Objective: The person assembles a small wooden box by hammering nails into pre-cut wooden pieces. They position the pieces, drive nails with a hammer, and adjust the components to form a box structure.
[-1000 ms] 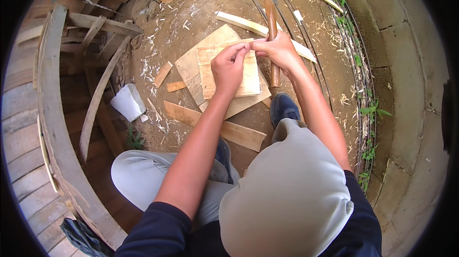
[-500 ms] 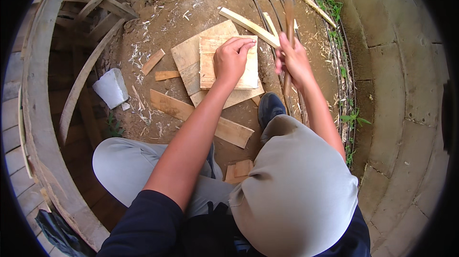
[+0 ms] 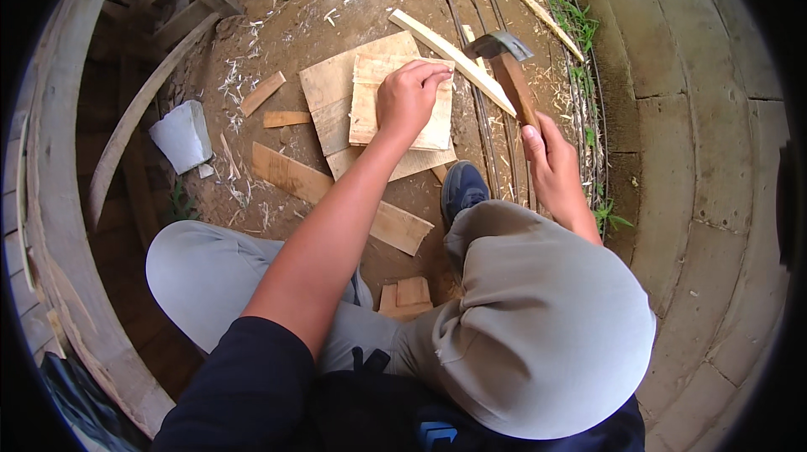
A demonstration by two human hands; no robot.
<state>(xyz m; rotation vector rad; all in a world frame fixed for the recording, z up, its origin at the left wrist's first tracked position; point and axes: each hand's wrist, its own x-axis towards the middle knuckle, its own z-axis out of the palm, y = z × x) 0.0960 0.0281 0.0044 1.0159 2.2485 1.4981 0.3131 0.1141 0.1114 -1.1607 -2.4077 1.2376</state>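
Observation:
My right hand (image 3: pixel 556 165) is wrapped round the wooden handle of a claw hammer (image 3: pixel 515 89), whose dark metal head is raised to the right of the boards. My left hand (image 3: pixel 407 101) rests on a square of pale wooden planks (image 3: pixel 368 107), thumb and fingers pinched together near its upper right corner. Whatever the pinch holds, if anything, is too small to make out. Beneath that square lies a larger wooden panel (image 3: pixel 324 86), turned at an angle on the ground.
A long pale batten (image 3: pixel 454 53) lies beside the panel's right. Nearer me are a loose plank (image 3: pixel 336 200) and small wood offcuts (image 3: pixel 405 294). A white block (image 3: pixel 182 137) sits left. Dark rods (image 3: pixel 483 128) run along the right, before a wall (image 3: pixel 672 158).
The hammer and my right hand have shifted right and toward me, and the hammer head has turned to show its side. My left hand has stayed on the square.

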